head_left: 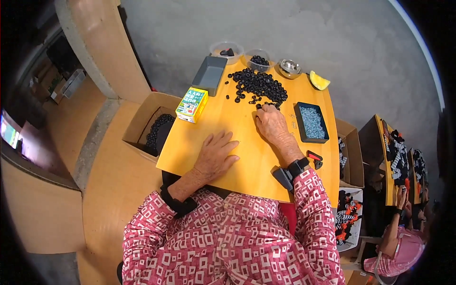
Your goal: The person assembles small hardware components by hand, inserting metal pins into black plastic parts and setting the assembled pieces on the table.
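Observation:
My left hand (pixel 216 156) lies flat on the yellow table (pixel 228 178), fingers spread and holding nothing. At the near edge of a heap of small black ring-shaped pieces (pixel 261 85), my right hand (pixel 273 124) has its fingers curled down among the pieces. Whatever is between those fingertips is hidden. Right of that hand stands a dark tray (pixel 312 122) full of small silvery metal parts. A few thin, light bits (pixel 293 122) lie between the hand and this tray. Near my right wrist are a dark grey block-like object (pixel 283 178) and a red-and-black object (pixel 315 159).
Along the far edge sit an empty grey tray (pixel 207 85), two clear tubs (pixel 217 46), a metal bowl (pixel 289 69) and a yellow wedge (pixel 319 80). A yellow-green carton (pixel 192 104) stands left. Cardboard boxes (pixel 135 124) flank the table. Another person (pixel 399 247) works at right.

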Action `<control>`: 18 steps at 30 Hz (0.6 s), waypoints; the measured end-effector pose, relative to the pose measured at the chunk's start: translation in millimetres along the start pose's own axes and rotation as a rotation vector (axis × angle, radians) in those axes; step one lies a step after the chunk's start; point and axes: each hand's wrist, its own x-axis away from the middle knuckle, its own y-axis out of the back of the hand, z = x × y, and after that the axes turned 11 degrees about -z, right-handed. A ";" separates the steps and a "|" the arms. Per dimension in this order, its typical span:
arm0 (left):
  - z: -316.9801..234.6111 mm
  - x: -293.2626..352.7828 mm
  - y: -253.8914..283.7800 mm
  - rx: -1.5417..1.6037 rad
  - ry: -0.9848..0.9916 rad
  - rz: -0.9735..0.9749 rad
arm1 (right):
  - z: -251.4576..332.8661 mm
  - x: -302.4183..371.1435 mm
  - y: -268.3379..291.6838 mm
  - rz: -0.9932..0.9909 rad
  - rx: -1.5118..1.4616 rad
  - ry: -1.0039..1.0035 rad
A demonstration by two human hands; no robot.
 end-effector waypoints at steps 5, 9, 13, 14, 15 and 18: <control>-2.2 -1.7 3.9 0.016 0.050 0.060 | 3.2 4.3 7.3 -0.045 -0.119 -0.111; -2.1 -1.7 2.3 0.020 0.044 0.060 | -5.4 7.4 1.9 -0.034 -0.130 -0.163; -2.3 -2.3 2.5 0.023 0.044 0.059 | -8.3 9.7 2.7 -0.079 -0.143 -0.171; -1.6 -1.6 1.8 0.031 0.038 0.061 | -8.9 10.4 3.1 -0.096 -0.140 -0.143; -0.6 0.0 2.1 0.026 0.041 0.056 | -7.8 9.3 4.5 -0.095 -0.134 -0.146; -0.1 0.2 3.6 0.022 0.048 0.054 | -5.7 3.2 18.4 -0.192 -0.135 -0.132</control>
